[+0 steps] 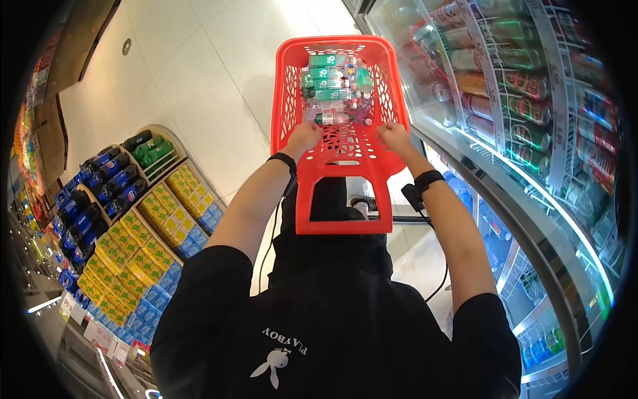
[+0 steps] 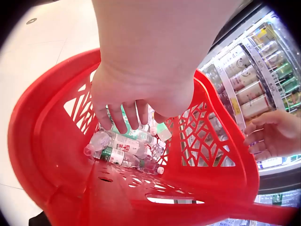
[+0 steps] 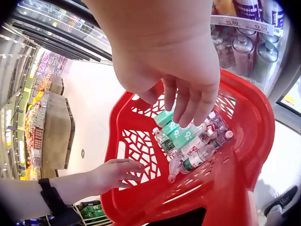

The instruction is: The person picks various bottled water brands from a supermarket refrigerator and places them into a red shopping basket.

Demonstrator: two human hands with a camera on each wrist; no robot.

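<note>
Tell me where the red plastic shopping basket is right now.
In the head view the red plastic shopping basket sits centre frame between both hands, left of the glass-door drinks fridge, with small plastic bottles inside.

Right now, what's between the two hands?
Only the red basket's near wall lies between the left hand and right hand; the head view shows it.

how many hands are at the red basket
2. The left hand is over the basket at its near left side, the right hand at its near right side, both above the bottles inside. Neither visibly holds anything.
</note>
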